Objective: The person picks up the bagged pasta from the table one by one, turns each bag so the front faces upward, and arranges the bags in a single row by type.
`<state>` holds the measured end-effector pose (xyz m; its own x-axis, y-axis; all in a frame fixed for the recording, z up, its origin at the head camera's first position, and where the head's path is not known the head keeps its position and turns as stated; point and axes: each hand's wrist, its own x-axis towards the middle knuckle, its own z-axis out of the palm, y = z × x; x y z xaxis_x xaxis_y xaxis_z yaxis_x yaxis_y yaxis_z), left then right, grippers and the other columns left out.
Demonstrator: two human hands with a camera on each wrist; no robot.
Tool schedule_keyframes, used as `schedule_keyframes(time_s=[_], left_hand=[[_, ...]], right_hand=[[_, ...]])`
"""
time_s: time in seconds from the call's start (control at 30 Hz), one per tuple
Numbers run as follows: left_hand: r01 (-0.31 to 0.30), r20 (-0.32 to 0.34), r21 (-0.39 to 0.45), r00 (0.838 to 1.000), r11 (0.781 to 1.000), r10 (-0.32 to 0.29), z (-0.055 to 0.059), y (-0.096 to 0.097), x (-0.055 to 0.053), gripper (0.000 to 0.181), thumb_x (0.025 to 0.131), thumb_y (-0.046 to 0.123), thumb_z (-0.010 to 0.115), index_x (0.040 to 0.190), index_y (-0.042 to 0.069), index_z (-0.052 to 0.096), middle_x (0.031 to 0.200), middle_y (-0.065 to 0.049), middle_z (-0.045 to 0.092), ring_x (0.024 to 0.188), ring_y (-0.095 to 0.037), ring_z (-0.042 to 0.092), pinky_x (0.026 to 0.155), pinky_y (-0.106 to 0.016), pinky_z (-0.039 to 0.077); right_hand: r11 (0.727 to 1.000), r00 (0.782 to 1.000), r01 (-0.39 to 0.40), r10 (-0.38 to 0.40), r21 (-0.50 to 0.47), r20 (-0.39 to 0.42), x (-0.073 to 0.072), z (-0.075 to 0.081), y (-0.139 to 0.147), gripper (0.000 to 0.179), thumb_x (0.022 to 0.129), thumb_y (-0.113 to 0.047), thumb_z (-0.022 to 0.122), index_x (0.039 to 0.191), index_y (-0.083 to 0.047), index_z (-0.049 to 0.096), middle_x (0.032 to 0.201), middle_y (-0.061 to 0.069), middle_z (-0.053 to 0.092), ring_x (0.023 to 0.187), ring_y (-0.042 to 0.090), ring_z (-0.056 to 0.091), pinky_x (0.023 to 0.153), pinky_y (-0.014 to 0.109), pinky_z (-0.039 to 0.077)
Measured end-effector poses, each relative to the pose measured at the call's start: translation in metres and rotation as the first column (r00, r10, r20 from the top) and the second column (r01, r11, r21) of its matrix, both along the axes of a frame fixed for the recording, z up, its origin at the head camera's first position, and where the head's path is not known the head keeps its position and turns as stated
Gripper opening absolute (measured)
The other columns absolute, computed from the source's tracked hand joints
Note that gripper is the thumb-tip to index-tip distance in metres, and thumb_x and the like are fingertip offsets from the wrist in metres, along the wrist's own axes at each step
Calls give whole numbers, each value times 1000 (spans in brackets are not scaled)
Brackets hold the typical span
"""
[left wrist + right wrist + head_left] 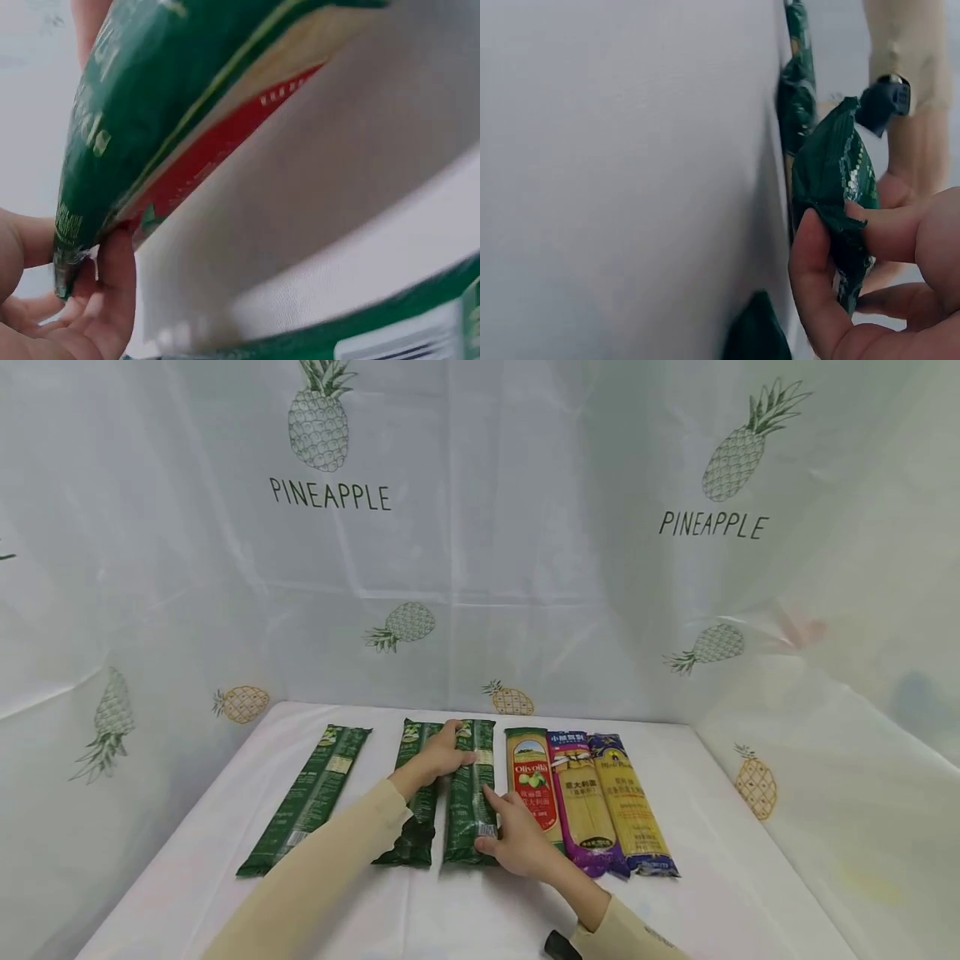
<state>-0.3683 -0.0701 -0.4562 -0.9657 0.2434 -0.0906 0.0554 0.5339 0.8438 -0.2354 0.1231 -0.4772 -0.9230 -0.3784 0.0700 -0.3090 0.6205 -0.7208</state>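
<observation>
Near-edge sleeves: left sleeve (318, 877) slants in from the near left, right sleeve (626, 937) from the near right, with a black object (561, 945) beside it.
Held pack: this green pack (472, 789) is near the middle of the table (712, 868), between the second green pack (424, 810) and the red-fronted pack (534, 781); its printed back is up, and the left wrist view shows a red and cream front facing down, raised off the surface at that end.
Left hand (444, 753): gripping the far end, thumb and fingers on opposite sides.
Right hand (521, 843): pinching the near end between thumb and fingers.
Packs on the right: red-fronted pack, purple pack (583, 793) and yellow-and-blue pack (633, 802) lie close together, fronts up, gripped by neither hand.
Packs on the left: second green pack lies under the left forearm, far-left green pack (307, 799) well apart from it; both have their backs up.
Progress: judged from this layout, work on the held pack is midway, as it is not at rest; three packs lie front up, three green ones back up, the held one included.
Unclear: whether the two left packs have matching fronts.
</observation>
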Motion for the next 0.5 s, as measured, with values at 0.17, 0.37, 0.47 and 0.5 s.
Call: schedule_keyframes(time_s=[0.17, 0.37, 0.47, 0.5], left_hand=[[-17, -37, 39, 999, 999, 19, 13, 2, 16, 77, 103, 24, 74, 166, 15, 31, 154, -29, 50, 122, -41, 63, 93, -54, 54], [-40, -67, 90, 997, 995, 46, 28, 11, 34, 74, 103, 22, 74, 166, 19, 36, 138, -23, 57, 113, -36, 64, 89, -53, 54], [-62, -61, 119, 996, 991, 70, 31, 13, 42, 73, 103, 21, 74, 165, 22, 36, 136, -20, 57, 110, -34, 63, 88, -52, 54], [-68, -60, 129, 995, 989, 76, 32, 14, 44, 73, 103, 21, 74, 165, 23, 37, 136, -19, 56, 109, -34, 63, 87, -51, 54]], right_hand=[[999, 1000, 7, -6, -33, 26, 17, 11, 11, 86, 96, -19, 82, 167, -5, 34, 130, 13, 50, 79, 15, 49, 62, 26, 46], [991, 997, -1, 12, -131, 81, 32, 15, 18, 90, 98, -24, 80, 170, -11, 27, 135, 18, 49, 88, 15, 58, 67, 26, 54], [963, 975, 49, 12, -264, 224, 41, 17, 22, 94, 102, -32, 75, 173, -16, 15, 143, 24, 45, 98, 22, 63, 75, 34, 60], [948, 961, 79, 9, -308, 276, 44, 19, 24, 95, 103, -35, 72, 173, -18, 11, 147, 26, 43, 103, 24, 63, 78, 38, 60]])
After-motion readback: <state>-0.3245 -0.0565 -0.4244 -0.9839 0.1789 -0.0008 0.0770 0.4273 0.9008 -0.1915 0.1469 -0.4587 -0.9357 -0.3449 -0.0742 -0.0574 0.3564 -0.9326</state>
